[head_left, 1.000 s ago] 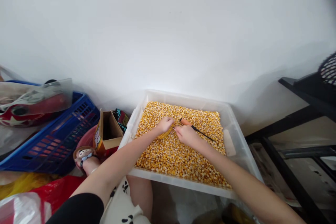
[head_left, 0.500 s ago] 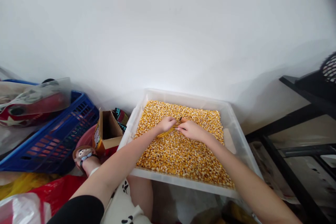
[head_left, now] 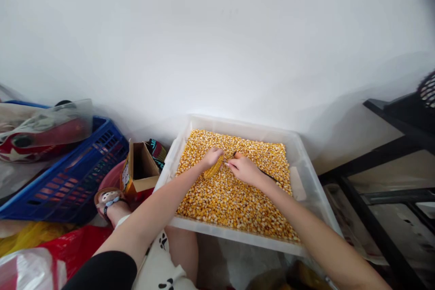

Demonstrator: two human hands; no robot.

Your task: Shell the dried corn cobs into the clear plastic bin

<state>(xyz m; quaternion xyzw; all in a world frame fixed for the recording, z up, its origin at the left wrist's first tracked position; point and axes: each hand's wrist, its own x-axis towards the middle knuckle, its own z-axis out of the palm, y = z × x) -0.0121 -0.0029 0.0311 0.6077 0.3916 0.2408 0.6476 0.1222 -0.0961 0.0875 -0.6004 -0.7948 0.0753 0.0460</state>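
Note:
A clear plastic bin [head_left: 307, 167] filled with loose yellow corn kernels [head_left: 234, 199] stands in front of me. My left hand [head_left: 212, 157] grips a yellow corn cob [head_left: 213, 168] over the kernels. Close beside it, my right hand [head_left: 244, 169] holds a tool with an orange handle and a thin dark shaft [head_left: 267, 174] that sticks out to the right. The tool's tip points at the cob, and the two hands almost touch.
A blue plastic crate [head_left: 73, 176] with bagged items stands at the left. An open cardboard box [head_left: 139, 170] and a red basin [head_left: 113, 179] sit between it and the bin. A black metal rack [head_left: 384, 163] is at the right. A white wall is behind.
The cob has tilted and now shows more fully under my left hand. My right hand shifted slightly, staying with the tool against the cob.

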